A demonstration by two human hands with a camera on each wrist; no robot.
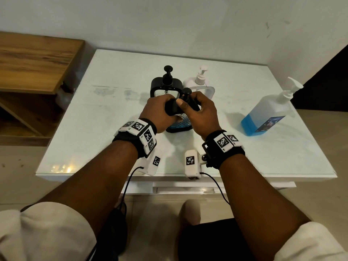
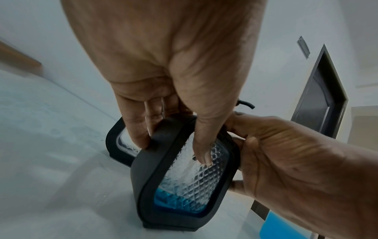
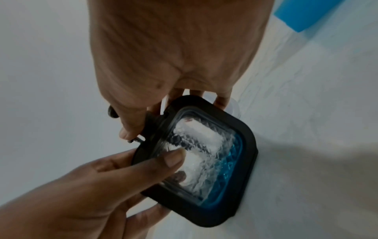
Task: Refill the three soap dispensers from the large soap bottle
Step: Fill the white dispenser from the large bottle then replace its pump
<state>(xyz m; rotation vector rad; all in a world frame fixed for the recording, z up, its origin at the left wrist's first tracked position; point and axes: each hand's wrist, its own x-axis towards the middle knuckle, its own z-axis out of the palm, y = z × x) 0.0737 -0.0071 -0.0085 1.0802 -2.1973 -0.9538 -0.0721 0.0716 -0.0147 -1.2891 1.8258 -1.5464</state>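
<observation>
A black-framed soap dispenser [image 1: 179,124] with a clear faceted face stands on the white table [image 1: 113,113] in front of me, a little blue soap at its bottom. My left hand [image 1: 165,108] grips its top, the thumb pressed on the clear face [image 2: 201,155]. My right hand [image 1: 195,107] curls round its black pump [image 1: 186,95] at the neck; the pump's collar is hidden by the fingers [image 3: 131,129]. Behind it stand a second black dispenser [image 1: 165,85] and a white dispenser [image 1: 200,82]. The large soap bottle [image 1: 267,113], partly filled with blue soap, stands at the right.
A wooden shelf unit [image 1: 33,61] sits left of the table, against the wall. The table's front edge [image 1: 188,175] lies just under my wrists. A dark doorway [image 1: 331,80] is at the far right. Bare tabletop lies to the left and in the right foreground.
</observation>
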